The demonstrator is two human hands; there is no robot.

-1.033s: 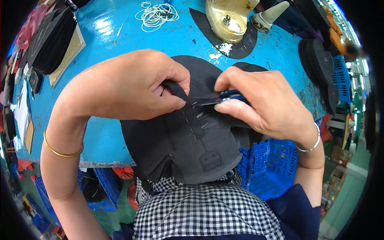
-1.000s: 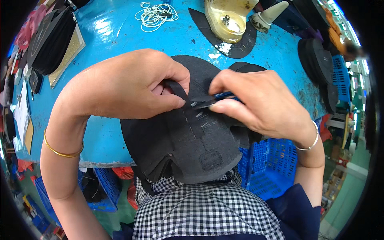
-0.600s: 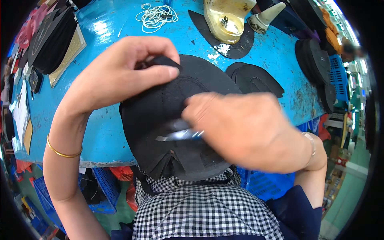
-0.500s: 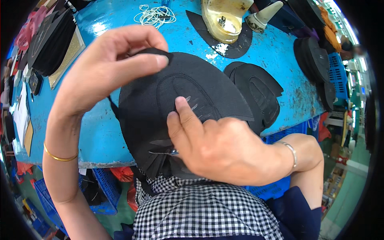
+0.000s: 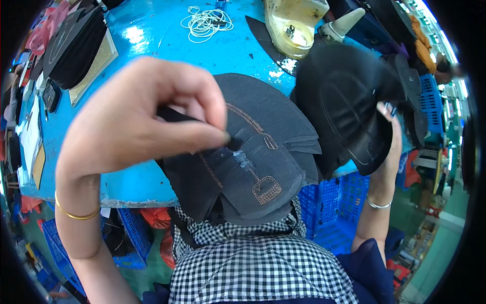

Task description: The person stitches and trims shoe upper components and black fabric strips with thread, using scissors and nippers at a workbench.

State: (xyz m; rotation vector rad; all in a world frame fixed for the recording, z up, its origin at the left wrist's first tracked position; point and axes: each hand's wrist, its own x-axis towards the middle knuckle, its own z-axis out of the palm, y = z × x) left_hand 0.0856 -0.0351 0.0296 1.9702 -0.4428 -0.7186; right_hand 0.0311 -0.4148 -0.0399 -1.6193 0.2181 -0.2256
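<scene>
My left hand is pinched closed over a black strip of material, blurred by motion; its fingers hide much of it. Below it, a stack of black cut pieces, the top one with brown stitched lines, lies at the table's front edge, above my lap. At the right, my right hand grips the edge of a curved black stitched piece, raised and blurred. A small shiny metal item shows at its fingertips; its kind cannot be made out.
The blue table holds a tangle of white cord, a cream-coloured dispenser and a grey cone. More stacked black pieces lie at the left. Blue crates stand below the front edge.
My right hand has moved from the middle to the right, carrying the top black piece off the stack. The brown-stitched piece beneath now shows. My left hand has come lower and nearer.
</scene>
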